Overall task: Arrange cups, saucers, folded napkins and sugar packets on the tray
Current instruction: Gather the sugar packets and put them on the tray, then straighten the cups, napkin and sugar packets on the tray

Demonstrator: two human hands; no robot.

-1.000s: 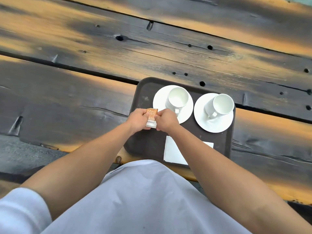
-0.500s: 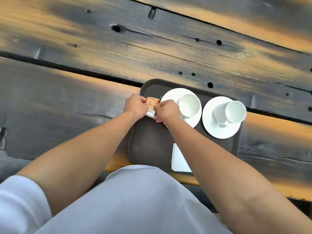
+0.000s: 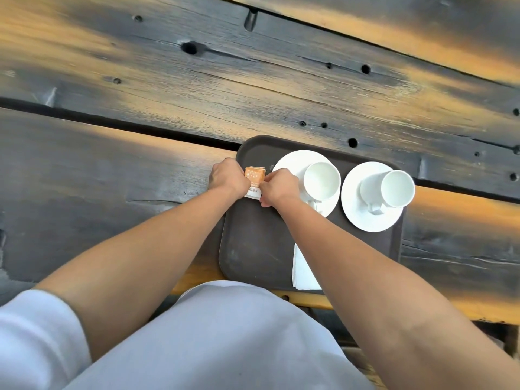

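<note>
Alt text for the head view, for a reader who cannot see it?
Both hands, left and right, hold orange sugar packets over the far left corner of a dark tray on a wooden table. The tray also carries two white cups on saucers and a napkin at its near edge.

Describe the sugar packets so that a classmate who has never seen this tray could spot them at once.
Find the dark brown tray on the wooden table. At its far left corner, the left hand and right hand pinch the sugar packets. They are the only orange item; everything else aboard is white.
</note>
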